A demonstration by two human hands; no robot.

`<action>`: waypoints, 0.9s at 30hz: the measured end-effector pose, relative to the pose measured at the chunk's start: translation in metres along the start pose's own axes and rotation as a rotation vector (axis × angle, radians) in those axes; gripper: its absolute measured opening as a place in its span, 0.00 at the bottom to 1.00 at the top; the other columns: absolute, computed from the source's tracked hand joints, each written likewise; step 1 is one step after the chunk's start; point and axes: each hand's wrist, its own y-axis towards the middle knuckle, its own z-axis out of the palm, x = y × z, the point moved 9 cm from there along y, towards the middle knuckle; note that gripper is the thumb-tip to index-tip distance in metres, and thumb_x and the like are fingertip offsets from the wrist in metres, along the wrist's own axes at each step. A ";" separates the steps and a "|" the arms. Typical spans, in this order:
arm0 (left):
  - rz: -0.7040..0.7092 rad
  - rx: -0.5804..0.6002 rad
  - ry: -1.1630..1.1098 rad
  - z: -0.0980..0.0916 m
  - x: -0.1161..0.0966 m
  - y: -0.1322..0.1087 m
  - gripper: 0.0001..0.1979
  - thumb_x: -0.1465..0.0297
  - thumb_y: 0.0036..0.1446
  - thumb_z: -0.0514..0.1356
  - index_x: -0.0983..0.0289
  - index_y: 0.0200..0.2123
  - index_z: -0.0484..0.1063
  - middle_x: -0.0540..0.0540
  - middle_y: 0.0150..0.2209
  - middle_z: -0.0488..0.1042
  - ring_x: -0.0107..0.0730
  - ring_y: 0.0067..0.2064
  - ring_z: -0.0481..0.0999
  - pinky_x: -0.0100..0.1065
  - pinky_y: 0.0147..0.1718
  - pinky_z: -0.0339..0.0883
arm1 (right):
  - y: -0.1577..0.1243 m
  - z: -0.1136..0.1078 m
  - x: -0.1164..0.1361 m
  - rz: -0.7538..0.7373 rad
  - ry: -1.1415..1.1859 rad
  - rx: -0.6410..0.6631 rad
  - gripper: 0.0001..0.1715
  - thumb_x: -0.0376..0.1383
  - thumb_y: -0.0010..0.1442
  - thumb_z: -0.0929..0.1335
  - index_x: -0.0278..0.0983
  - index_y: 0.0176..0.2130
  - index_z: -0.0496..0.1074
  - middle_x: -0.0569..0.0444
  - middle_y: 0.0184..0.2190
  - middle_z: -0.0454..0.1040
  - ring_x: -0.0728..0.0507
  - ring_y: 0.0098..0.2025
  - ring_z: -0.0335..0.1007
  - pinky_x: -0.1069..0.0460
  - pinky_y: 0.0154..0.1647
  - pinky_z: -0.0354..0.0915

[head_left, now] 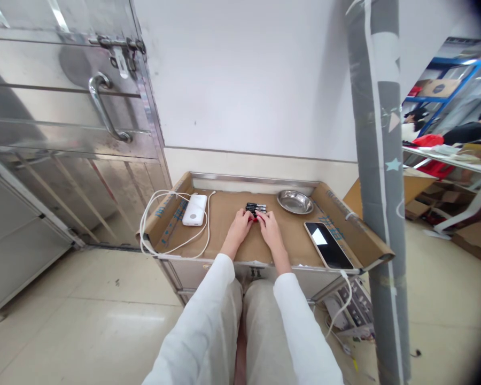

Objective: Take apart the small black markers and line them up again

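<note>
Several dark, pen-like sticks with silvery ends (256, 207) lie side by side on the brown cardboard top of a small table (224, 200). My left hand (241, 223) is at their near left, its fingers closed together. My right hand (268, 224) is at their near right, with its fingers also closed. Something small and red (256, 218) shows between the fingertips of both hands. The fingers cover most of it, and which hand grips it is too small to tell.
A white power bank (194, 209) with looped white cable sits left; a round metal dish (295, 202) and a phone (328, 245) lie right. Raised cardboard edges flank the tabletop. A grey wrapped column (379, 133) stands right. Other people are at the far right.
</note>
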 end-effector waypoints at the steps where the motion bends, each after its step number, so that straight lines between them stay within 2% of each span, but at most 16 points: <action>1: -0.006 -0.004 0.000 0.000 0.001 0.000 0.04 0.75 0.59 0.53 0.63 0.36 0.66 0.54 0.39 0.63 0.34 0.44 0.67 0.39 0.48 0.65 | 0.000 0.002 0.001 -0.016 -0.005 0.011 0.21 0.39 0.64 0.57 0.39 0.50 0.71 0.48 0.40 0.67 0.44 0.40 0.68 0.47 0.46 0.65; 5: -0.025 -0.001 0.003 0.001 0.003 0.000 0.05 0.76 0.59 0.52 0.64 0.38 0.66 0.56 0.41 0.63 0.36 0.47 0.66 0.41 0.49 0.65 | 0.000 0.009 0.001 -0.062 -0.008 0.056 0.18 0.35 0.62 0.60 0.41 0.48 0.73 0.49 0.39 0.67 0.44 0.40 0.68 0.47 0.47 0.65; 12: 0.004 -0.023 0.022 -0.004 -0.004 0.000 0.07 0.79 0.56 0.53 0.64 0.37 0.66 0.56 0.40 0.63 0.37 0.47 0.66 0.42 0.50 0.64 | 0.000 0.007 -0.003 -0.044 0.101 0.023 0.18 0.30 0.58 0.61 0.39 0.46 0.72 0.49 0.42 0.69 0.44 0.41 0.69 0.47 0.47 0.66; 23: 0.063 -0.026 0.068 -0.005 -0.010 -0.001 0.03 0.75 0.57 0.55 0.63 0.34 0.68 0.56 0.39 0.63 0.37 0.45 0.65 0.43 0.48 0.64 | 0.001 0.007 -0.003 -0.044 0.121 0.046 0.16 0.29 0.57 0.60 0.38 0.42 0.72 0.49 0.40 0.73 0.44 0.40 0.69 0.48 0.46 0.65; 27: 0.051 -0.016 0.091 -0.006 -0.010 -0.002 0.01 0.72 0.56 0.57 0.63 0.33 0.68 0.56 0.40 0.63 0.38 0.45 0.65 0.43 0.48 0.63 | 0.000 0.006 -0.001 -0.052 0.066 0.040 0.15 0.29 0.58 0.60 0.38 0.40 0.72 0.49 0.40 0.73 0.43 0.42 0.68 0.47 0.47 0.64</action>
